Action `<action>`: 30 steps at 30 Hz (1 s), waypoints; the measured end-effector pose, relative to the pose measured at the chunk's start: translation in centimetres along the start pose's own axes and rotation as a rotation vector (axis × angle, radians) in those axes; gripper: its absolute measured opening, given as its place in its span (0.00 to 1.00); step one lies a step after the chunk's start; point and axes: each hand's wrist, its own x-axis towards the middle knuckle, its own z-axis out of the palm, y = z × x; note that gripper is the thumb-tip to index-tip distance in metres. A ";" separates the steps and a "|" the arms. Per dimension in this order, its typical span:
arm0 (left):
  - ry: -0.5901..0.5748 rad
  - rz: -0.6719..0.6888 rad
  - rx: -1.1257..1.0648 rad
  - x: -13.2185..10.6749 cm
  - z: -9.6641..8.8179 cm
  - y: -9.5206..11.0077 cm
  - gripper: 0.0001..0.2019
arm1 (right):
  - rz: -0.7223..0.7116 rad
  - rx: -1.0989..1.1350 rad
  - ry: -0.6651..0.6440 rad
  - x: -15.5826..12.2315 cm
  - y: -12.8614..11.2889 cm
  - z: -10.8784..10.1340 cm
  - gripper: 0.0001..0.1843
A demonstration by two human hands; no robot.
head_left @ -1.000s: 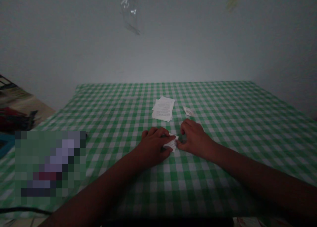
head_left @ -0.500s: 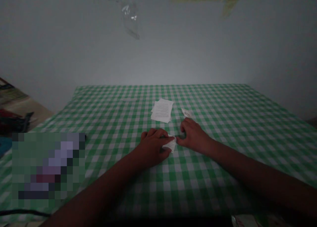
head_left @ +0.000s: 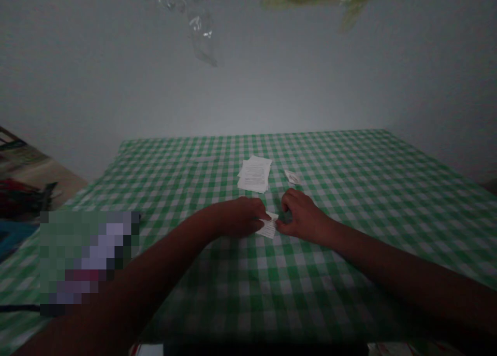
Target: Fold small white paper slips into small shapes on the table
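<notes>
We see two bare forearms reaching onto the desk, which has a green and white checked cloth over it. The left hand is curled, fingers bunched and tips coming down on the left part of a small paper slip. We read that as a pinch on the slip, though the thumb is hidden, so we can't confirm it. The right hand is also curled, with fingertips bunched and pointing left, just beside the slip's right edge. We can't tell if it grips the paper or only touches it.

The slip lies between the hands, around the middle of the desk's width. It's a bit crumpled and its long axis is hard to call, maybe running roughly left to right with a slight tilt. The left hand overlaps it more, so that's the nearer hand.

Beyond the hands, toward the far edge, sits a stack of paper sheets, a little up and left of the slip. A small paper scrap lies up and right of it, just past the right hand. A clear plastic bag hangs in front of the wall. Something on the desk near the left edge is pixelated, so we can't say what it is.
</notes>
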 end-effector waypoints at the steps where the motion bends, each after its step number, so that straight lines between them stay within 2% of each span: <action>1: -0.019 0.000 -0.061 0.1 -0.5 -0.3 0.14 | -0.005 -0.002 -0.002 -0.1 -0.1 0.0 0.14; 6: -0.038 -0.176 -0.354 0.3 -2.0 -1.8 0.13 | -0.111 0.036 -0.005 -0.4 -0.1 0.0 0.11; 9: 0.017 -0.243 -0.555 1.2 -2.0 -2.7 0.10 | -0.220 0.067 -0.034 -0.5 0.1 0.1 0.10; 11: 0.177 -0.400 -0.654 2.1 -1.6 -3.4 0.11 | -0.257 0.075 -0.049 -0.6 0.1 0.0 0.09; 14: 0.395 -0.454 -0.609 3.2 -0.6 -3.8 0.16 | -0.258 0.071 -0.056 -0.7 -0.1 -0.1 0.07; 16: 0.500 -0.422 -0.559 3.3 0.1 -3.5 0.15 | -0.237 0.070 -0.055 -0.8 -0.3 -0.1 0.08; 18: 0.536 -0.323 -0.518 2.8 0.9 -2.9 0.09 | -0.204 0.066 -0.048 -0.9 -0.6 0.0 0.13; 20: 0.502 -0.200 -0.493 1.8 1.6 -2.3 0.06 | -0.181 0.067 -0.051 -1.0 -0.7 0.1 0.15; 22: 0.400 0.025 -0.411 0.7 2.3 -1.8 0.07 | -0.176 0.077 -0.069 -1.1 -0.7 0.1 0.15; 26: 0.322 0.046 -0.285 -1.0 3.0 -1.8 0.16 | -0.177 0.096 -0.099 -1.1 -0.8 -0.2 0.15; 30: 0.282 0.058 -0.214 -1.6 2.9 -1.8 0.19 | -0.185 0.105 -0.114 -1.1 -0.7 -0.6 0.14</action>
